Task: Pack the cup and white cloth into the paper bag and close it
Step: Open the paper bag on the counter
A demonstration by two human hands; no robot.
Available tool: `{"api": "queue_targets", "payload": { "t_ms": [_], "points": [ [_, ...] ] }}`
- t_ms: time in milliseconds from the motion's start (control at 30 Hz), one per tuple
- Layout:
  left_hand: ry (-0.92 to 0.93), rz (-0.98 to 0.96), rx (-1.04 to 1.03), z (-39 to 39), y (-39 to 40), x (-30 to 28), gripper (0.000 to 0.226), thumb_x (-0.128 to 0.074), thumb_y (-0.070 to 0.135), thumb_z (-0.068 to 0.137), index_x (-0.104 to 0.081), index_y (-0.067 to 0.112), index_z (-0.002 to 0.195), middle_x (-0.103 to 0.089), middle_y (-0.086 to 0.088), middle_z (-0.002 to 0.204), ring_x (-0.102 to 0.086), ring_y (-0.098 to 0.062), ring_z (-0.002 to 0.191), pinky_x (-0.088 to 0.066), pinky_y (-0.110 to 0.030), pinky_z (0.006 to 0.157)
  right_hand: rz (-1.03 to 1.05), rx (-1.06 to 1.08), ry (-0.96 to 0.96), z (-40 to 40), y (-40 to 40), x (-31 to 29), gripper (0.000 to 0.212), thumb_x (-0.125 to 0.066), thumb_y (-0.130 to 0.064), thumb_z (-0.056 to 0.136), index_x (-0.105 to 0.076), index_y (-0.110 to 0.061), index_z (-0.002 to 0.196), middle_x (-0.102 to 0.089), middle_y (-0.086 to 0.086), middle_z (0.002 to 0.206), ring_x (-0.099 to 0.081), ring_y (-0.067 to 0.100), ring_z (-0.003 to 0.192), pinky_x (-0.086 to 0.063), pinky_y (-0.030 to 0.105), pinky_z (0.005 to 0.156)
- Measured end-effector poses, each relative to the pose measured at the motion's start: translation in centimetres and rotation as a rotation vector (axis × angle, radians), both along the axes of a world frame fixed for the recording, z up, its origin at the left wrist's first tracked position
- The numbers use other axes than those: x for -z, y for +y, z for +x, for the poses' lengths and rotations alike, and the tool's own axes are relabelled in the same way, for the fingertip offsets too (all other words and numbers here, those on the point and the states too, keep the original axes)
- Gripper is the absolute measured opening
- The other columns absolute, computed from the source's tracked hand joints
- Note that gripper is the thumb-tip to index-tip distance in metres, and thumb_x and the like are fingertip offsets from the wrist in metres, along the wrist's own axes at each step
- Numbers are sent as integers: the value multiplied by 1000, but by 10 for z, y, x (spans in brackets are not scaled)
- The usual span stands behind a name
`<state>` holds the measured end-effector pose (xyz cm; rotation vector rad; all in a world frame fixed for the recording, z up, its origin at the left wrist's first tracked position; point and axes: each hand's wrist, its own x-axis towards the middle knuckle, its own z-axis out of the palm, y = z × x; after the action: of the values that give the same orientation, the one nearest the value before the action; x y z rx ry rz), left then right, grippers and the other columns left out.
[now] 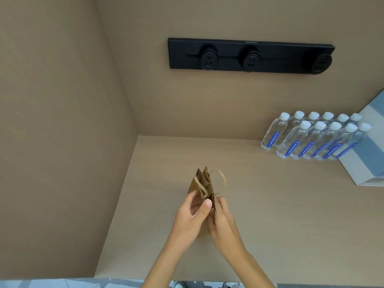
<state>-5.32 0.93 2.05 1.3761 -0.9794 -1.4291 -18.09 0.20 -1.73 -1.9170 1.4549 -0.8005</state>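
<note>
A small brown paper bag [202,181] stands upright on the beige counter [270,204], its top pinched nearly flat and its twine handles sticking up and to the right. My left hand [192,213] grips the bag's near left side, thumb on the top edge. My right hand [223,217] presses the bag's near right side, fingers closed on the paper. No cup or white cloth is visible; the bag's inside is hidden.
Several clear water bottles [315,136] with white caps stand at the back right, beside a white and blue box [367,163]. A black power strip [249,56] hangs on the back wall. A beige side wall [62,142] closes the left.
</note>
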Motion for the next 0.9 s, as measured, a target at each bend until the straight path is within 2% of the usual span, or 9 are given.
{"api": "queue_targets", "payload": {
  "t_ms": [167,267,367,400,467,533,600,733,900],
  "points": [
    [1,58,-54,5,-5,-6,14,-64,29,92,-71,32,104,-78,10,97,-71,-3,90,-54,-28,81,100,-117,-80,4,2,-13,48,-51,-28,86,-40,-36,132,-41,-15,113,-58,7,73,-50,22,66],
    [-52,105,-100,14,-11,-7,21,-57,22,92,-72,33,83,-75,5,75,-70,-12,69,-55,-30,65,261,-132,-278,-2,-2,-23,54,-52,-10,79,-51,-22,131,-48,-4,115,-56,15,64,-51,34,66],
    [-142,128,-82,20,-19,-6,19,-53,17,81,-62,2,87,-70,-9,66,-67,-20,59,-62,-36,56,386,33,-485,-6,-12,-40,30,-47,-13,92,-62,-17,117,-64,-6,70,-53,18,49,-48,28,52],
    [-180,137,-72,22,-22,-6,24,-52,17,75,-57,-5,85,-65,-12,64,-63,-22,56,-61,-43,58,399,80,-487,-5,-16,-46,22,-47,-18,99,-64,-19,112,-60,-9,53,-51,16,44,-46,25,46],
    [-288,142,-58,24,-26,-6,17,-51,17,65,-49,1,69,-51,-9,56,-49,-22,51,-53,-45,54,385,123,-447,0,-24,-56,18,-49,-29,100,-65,-22,96,-56,-11,44,-50,13,37,-42,25,37],
    [-418,135,-17,27,-30,-9,14,-51,19,60,-38,17,55,-38,0,50,-35,-21,50,-36,-37,52,382,148,-403,5,-33,-64,18,-54,-32,97,-64,-17,94,-57,-6,57,-51,14,37,-38,27,36],
    [-492,124,26,30,-34,-13,19,-52,21,58,-35,19,50,-31,6,45,-31,-21,51,-33,-34,54,400,155,-355,5,-41,-69,20,-58,-22,94,-60,-14,113,-56,3,70,-50,16,38,-36,25,36],
    [-678,61,17,32,-39,-24,34,-59,33,68,-42,20,42,-34,5,38,-42,-27,49,-39,-31,51,429,64,-255,1,-49,-76,66,-51,3,79,-41,-15,142,-47,1,62,-43,9,42,-35,19,40],
    [-907,54,-80,44,-41,-36,46,-60,27,82,-33,16,46,-50,-8,62,-60,-43,76,-50,-39,63,331,112,-96,-16,-41,-80,72,-45,-13,65,-48,-17,136,-40,-11,50,-36,5,46,-34,21,46]
  ]
}}
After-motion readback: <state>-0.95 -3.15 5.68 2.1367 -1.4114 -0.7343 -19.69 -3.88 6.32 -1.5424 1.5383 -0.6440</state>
